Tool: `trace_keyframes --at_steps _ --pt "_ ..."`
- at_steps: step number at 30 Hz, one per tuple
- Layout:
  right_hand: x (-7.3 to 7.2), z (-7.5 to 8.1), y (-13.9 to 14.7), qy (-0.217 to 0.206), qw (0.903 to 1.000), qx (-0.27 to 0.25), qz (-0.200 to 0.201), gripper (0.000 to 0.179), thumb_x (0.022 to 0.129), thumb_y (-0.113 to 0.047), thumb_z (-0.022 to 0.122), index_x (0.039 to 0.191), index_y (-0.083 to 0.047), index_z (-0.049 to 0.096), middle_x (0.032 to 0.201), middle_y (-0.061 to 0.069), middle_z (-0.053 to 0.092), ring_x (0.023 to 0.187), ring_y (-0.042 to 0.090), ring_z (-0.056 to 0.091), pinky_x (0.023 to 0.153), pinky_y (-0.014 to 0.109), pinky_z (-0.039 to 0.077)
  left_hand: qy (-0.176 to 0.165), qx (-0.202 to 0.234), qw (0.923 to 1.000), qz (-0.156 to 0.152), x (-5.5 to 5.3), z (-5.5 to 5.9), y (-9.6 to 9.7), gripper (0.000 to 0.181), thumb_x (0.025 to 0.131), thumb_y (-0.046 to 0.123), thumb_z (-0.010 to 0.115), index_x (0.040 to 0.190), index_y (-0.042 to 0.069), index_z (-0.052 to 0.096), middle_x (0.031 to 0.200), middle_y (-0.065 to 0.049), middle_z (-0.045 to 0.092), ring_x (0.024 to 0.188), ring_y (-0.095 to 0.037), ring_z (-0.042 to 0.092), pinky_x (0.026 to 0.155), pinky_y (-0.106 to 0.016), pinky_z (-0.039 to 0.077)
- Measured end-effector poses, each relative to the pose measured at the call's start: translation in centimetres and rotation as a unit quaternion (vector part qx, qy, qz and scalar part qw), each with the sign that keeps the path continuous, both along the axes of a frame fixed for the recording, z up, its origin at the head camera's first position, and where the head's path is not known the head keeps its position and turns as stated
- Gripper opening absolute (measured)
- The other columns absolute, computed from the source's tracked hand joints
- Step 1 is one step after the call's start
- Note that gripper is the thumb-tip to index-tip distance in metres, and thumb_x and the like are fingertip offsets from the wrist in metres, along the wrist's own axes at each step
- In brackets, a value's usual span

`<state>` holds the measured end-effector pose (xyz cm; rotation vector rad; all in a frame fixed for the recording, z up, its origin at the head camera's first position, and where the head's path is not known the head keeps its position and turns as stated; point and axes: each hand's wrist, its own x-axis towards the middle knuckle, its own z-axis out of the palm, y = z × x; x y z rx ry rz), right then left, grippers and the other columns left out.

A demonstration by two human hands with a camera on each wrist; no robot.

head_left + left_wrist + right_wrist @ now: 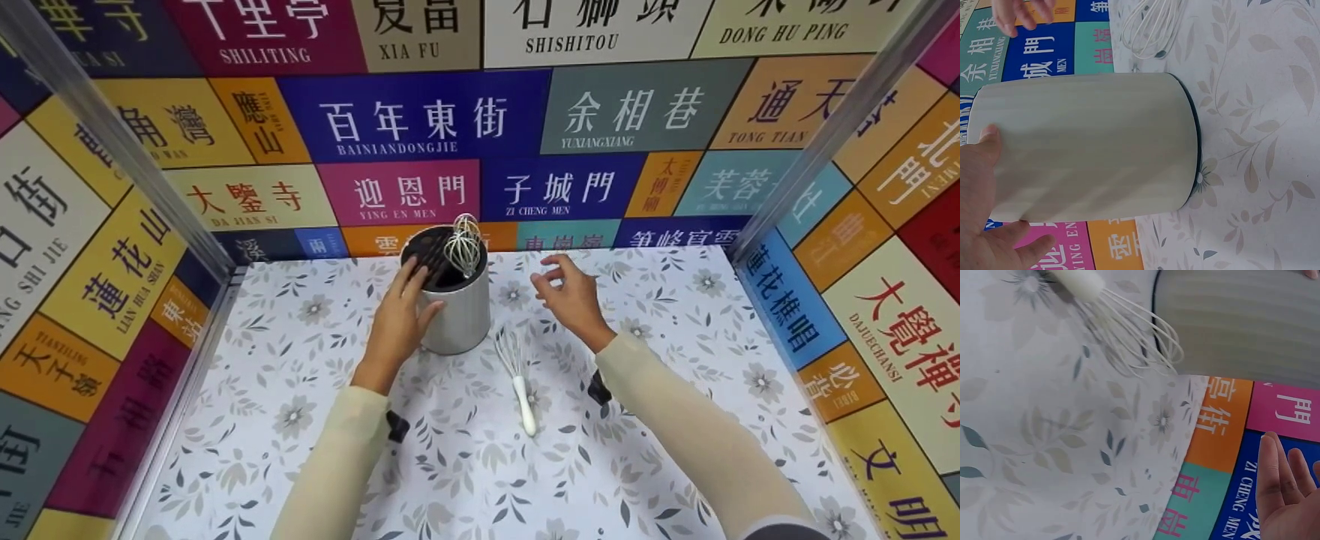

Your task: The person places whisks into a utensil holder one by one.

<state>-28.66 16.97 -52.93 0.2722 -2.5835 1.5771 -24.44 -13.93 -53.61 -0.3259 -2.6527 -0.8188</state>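
A pale grey cylindrical utensil holder [457, 319] with a black slotted top stands near the back of the table. My left hand [397, 322] holds it at its upper left, the thumb on the side wall [1089, 146] and the fingers at the rim. A wire whisk head [463, 247] sticks up from the holder's opening; its handle is hidden inside. On the table, right of the holder, lies a white whisk [521, 390], wires toward the back. My right hand [571, 296] hovers to the holder's right with loosely bent fingers and nothing in it.
White cloth with grey leaves and flowers covers the table [247, 450]. Panels of coloured signs form a back wall [412, 112] close behind the holder and side walls at left and right. Clear corner posts [817, 135] stand at the back corners.
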Motion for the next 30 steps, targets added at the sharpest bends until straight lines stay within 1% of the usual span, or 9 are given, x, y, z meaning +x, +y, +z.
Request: trace_keyframes --at_steps 4,8,11,15,18,21,24,27,30 --pt "1.0 -1.2 0.2 -0.03 0.9995 -0.001 0.013 0.038 0.1 -0.042 0.064 0.13 -0.02 0.058 0.107 0.009 0.071 0.08 0.02 0.076 0.071 0.04 0.064 -0.012 0.0 0.9999 0.003 0.0 0.1 0.0 0.066 0.098 0.037 0.069 0.153 0.009 0.047 0.166 -0.008 0.033 0.148 -0.031 0.042 0.119 -0.049 0.039" --pt "1.9 -2.3 0.3 -0.054 0.9983 0.006 0.022 0.04 0.1 -0.043 0.064 0.132 -0.02 0.057 0.109 0.01 0.071 0.078 0.018 0.076 0.074 0.05 0.063 -0.016 -0.002 0.9999 0.003 0.1 0.2 0.1 0.066 0.098 0.037 0.068 0.153 0.009 0.047 0.166 -0.008 0.033 0.148 -0.031 0.041 0.119 -0.048 0.039" --pt "2.6 -3.1 0.3 -0.072 0.9969 0.013 0.029 0.043 0.1 -0.045 0.063 0.134 -0.019 0.057 0.109 0.012 0.071 0.079 0.022 0.076 0.074 0.051 0.063 -0.014 -0.003 0.9999 0.002 0.1 0.2 0.1 0.066 0.098 0.037 0.068 0.153 0.008 0.047 0.166 -0.009 0.033 0.148 -0.031 0.041 0.119 -0.048 0.039" --pt "3.4 -4.2 0.3 -0.095 0.9949 0.014 0.031 0.045 0.099 -0.047 0.064 0.134 -0.019 0.057 0.107 0.013 0.072 0.082 0.034 0.076 0.071 0.048 0.064 -0.01 -0.004 0.9999 0.002 0.1 0.2 0.1 0.066 0.098 0.038 0.069 0.153 0.008 0.047 0.166 -0.009 0.033 0.148 -0.032 0.042 0.119 -0.048 0.039" --pt "3.9 -5.1 0.2 -0.107 0.9938 0.016 0.026 0.043 0.098 -0.045 0.066 0.131 -0.018 0.058 0.104 0.014 0.072 0.082 0.04 0.075 0.067 0.046 0.064 -0.007 -0.004 1.0 0.002 0.1 0.1 0.1 0.066 0.098 0.038 0.069 0.153 0.008 0.047 0.166 -0.009 0.033 0.148 -0.032 0.041 0.12 -0.048 0.038" --pt "4.4 -5.9 0.2 -0.114 0.9929 0.026 0.022 0.042 0.098 -0.044 0.067 0.129 -0.017 0.059 0.101 0.014 0.071 0.079 0.04 0.075 0.062 0.04 0.063 -0.008 -0.003 1.0 0.002 0.0 0.1 0.1 0.066 0.098 0.038 0.069 0.153 0.008 0.047 0.166 -0.01 0.033 0.148 -0.033 0.041 0.12 -0.049 0.038" --pt "4.9 -6.5 0.2 -0.119 0.9922 0.033 0.021 0.045 0.098 -0.045 0.067 0.129 -0.013 0.06 0.098 0.014 0.072 0.076 0.038 0.076 0.058 0.035 0.062 -0.011 -0.003 0.9999 0.003 0.0 0.2 0.1 0.066 0.098 0.038 0.069 0.153 0.009 0.047 0.166 -0.009 0.032 0.148 -0.032 0.041 0.12 -0.049 0.038" --pt "5.4 -7.0 0.1 -0.128 0.991 0.035 0.02 0.049 0.097 -0.045 0.068 0.13 -0.009 0.06 0.095 0.014 0.072 0.073 0.035 0.076 0.055 0.034 0.061 -0.012 0.0 0.9999 0.002 0.0 0.2 0.1 0.066 0.098 0.038 0.069 0.153 0.008 0.047 0.166 -0.009 0.033 0.148 -0.033 0.041 0.12 -0.049 0.038" --pt "6.0 -7.5 -0.1 -0.141 0.9891 0.039 0.019 0.051 0.097 -0.045 0.069 0.13 -0.007 0.059 0.094 0.016 0.073 0.07 0.032 0.076 0.055 0.037 0.061 -0.008 0.003 1.0 0.0 0.0 0.2 0.1 0.066 0.098 0.037 0.069 0.152 0.008 0.048 0.166 -0.009 0.034 0.147 -0.033 0.042 0.12 -0.049 0.038"
